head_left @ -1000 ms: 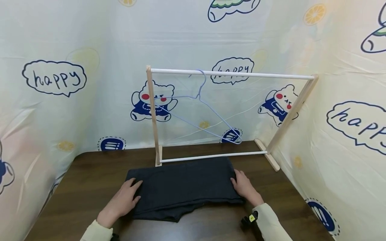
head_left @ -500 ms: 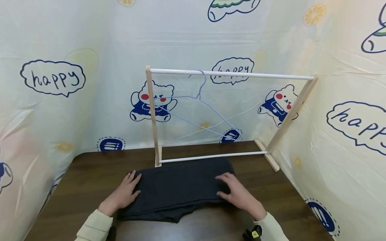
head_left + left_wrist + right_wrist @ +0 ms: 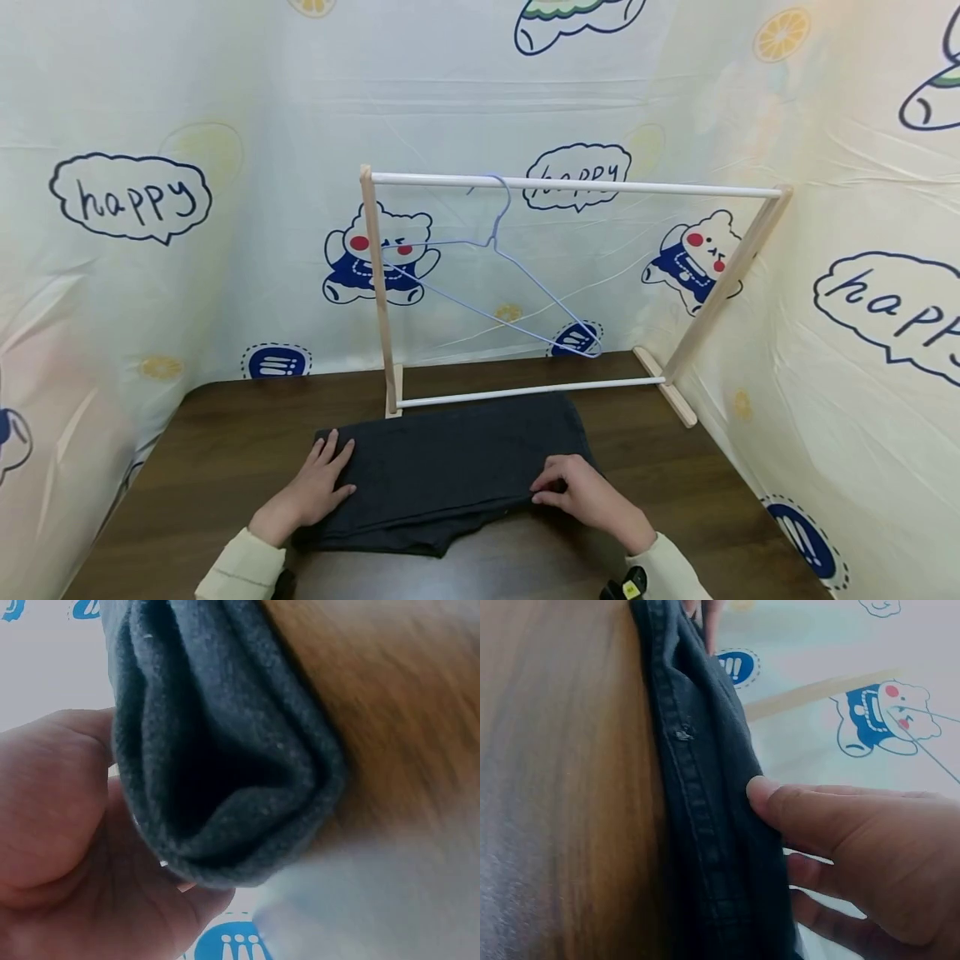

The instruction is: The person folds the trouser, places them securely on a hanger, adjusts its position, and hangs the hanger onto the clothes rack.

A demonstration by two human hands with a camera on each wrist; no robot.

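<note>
A pair of folded dark pants lies flat on the table. My left hand rests on their left end with fingers spread. From the left wrist view, the rolled layers of the pants show at that end, beside the left hand. At the near edge, toward the right, my right hand has its fingers curled and pinches the cloth between thumb and index finger. The right wrist view shows the thumb against the top fold, above a stitched seam.
A clothes rack with wooden posts and a white top bar stands behind the pants. On that bar hangs a thin bluish wire hanger. The brown table is enclosed by printed cloth at the back and sides.
My right hand has left the pants' right end, moved left over them and come down to the near edge, its fingers closing. The left hand has shifted slightly and stays on the left end.
</note>
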